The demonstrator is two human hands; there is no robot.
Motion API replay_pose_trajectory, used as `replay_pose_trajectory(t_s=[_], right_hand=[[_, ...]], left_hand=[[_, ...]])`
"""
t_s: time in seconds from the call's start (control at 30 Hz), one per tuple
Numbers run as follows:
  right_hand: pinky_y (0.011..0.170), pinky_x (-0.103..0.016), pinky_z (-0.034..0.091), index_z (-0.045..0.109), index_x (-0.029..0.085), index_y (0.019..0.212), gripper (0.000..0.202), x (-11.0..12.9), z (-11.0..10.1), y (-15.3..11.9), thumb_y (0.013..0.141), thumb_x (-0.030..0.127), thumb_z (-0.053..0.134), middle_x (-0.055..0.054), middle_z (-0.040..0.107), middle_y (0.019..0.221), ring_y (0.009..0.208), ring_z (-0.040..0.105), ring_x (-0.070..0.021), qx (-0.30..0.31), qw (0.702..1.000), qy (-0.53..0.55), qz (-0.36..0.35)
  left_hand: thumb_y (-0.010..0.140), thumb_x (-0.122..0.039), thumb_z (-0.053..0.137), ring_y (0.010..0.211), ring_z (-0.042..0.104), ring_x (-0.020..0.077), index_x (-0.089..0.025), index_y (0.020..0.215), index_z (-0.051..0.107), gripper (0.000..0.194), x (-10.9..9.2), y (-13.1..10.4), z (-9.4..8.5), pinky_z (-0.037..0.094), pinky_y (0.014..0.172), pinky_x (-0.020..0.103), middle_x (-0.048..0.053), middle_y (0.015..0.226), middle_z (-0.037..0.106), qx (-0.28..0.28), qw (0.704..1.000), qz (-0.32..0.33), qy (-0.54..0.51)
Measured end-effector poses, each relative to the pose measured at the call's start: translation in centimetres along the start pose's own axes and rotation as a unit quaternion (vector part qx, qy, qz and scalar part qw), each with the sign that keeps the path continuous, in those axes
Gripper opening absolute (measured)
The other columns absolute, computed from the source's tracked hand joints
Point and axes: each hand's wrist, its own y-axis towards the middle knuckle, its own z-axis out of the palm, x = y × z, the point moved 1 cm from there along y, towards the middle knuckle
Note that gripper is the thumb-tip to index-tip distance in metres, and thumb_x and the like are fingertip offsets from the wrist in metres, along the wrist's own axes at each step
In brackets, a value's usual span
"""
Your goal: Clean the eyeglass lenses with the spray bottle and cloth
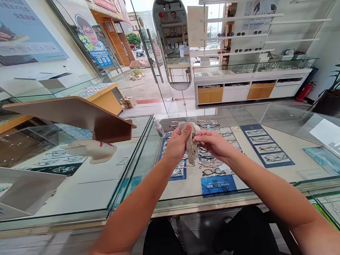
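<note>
Both hands are raised close together over the glass display case [189, 203]. My left hand [175, 143] is closed on a beige cloth [191, 149], which hangs down between the hands. My right hand [213, 142] pinches at the cloth's right side, where a small dark part, perhaps of eyeglasses, shows; the rest is hidden by cloth and fingers. Under the glass lie rows of eyeglasses [214, 172], several on blue trays [282, 159], and a blue card [219, 185]. A small white bottle [159, 128] stands just beyond my left hand.
On the left counter are a brown angled stand [99, 120] and a beige object [90, 148]. An oval mirror [171, 42] stands beyond the counter. Wall shelves [238, 18], a low cabinet [234, 92] and a potted plant [335, 96] are at the right.
</note>
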Motion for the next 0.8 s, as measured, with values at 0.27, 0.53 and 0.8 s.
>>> replay_pose_trajectory(t_s=[0.27,0.53,0.8], right_hand=[[0.078,-0.033,0.042,0.081,0.021,0.071,0.033,1.3,-0.3,-0.2,0.06,0.046,0.099,-0.001,0.071,0.078,0.077,0.058,-0.0159,-0.021,1.0,0.011,0.002],[0.072,-0.03,0.041,0.078,0.019,0.069,0.037,1.4,-0.4,-0.3,0.056,0.043,0.104,0.0,0.067,0.075,0.073,0.056,-0.0138,-0.015,0.999,0.039,0.018],[0.079,-0.034,0.045,0.081,0.022,0.077,0.042,0.7,-0.1,-0.7,0.063,0.051,0.108,-0.002,0.072,0.085,0.081,0.059,-0.0164,0.031,0.999,0.021,0.014]], left_hand=[[0.077,-0.06,0.105,0.072,0.067,0.0137,-0.016,0.102,0.077,0.057,-0.9,0.4,-1.0,0.059,0.068,0.026,0.002,0.085,0.075,0.072,0.996,0.014,0.041],[0.068,-0.049,0.11,0.083,0.071,0.0167,-0.016,0.103,0.082,0.055,-1.6,0.6,-1.7,0.059,0.077,0.027,0.004,0.094,0.08,0.064,0.987,0.048,0.137],[0.07,-0.069,0.102,0.066,0.057,0.0125,-0.017,0.086,0.072,0.062,-1.2,-0.2,-0.5,0.05,0.062,0.025,0.0,0.075,0.069,-0.012,0.976,0.1,0.193]])
